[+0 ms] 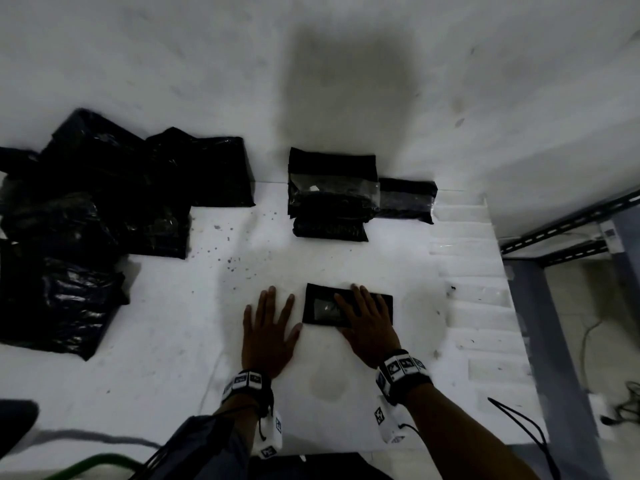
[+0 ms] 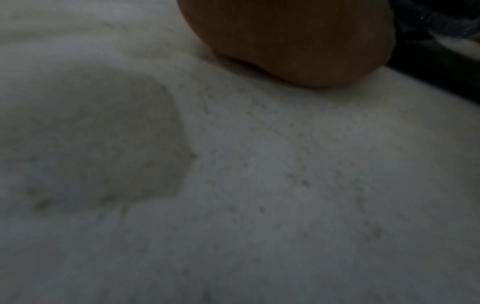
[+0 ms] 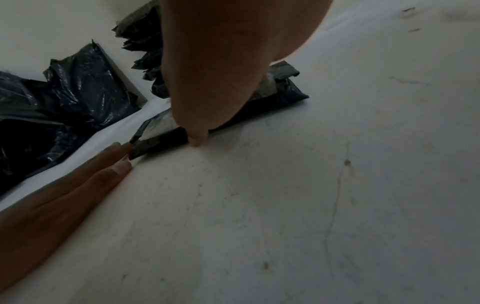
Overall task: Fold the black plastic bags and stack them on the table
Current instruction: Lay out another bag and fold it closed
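Already flat, the right hand (image 1: 369, 322) pressed the folded bag (image 1: 322, 308); the left hand (image 1: 268, 330) lay spread just beside, stack (image 1: 332, 195) ahead.

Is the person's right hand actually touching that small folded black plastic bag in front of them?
Touching. In the head view the right hand lies flat on the small folded black plastic bag; the right wrist view shows its thumb pressing the bag's edge.
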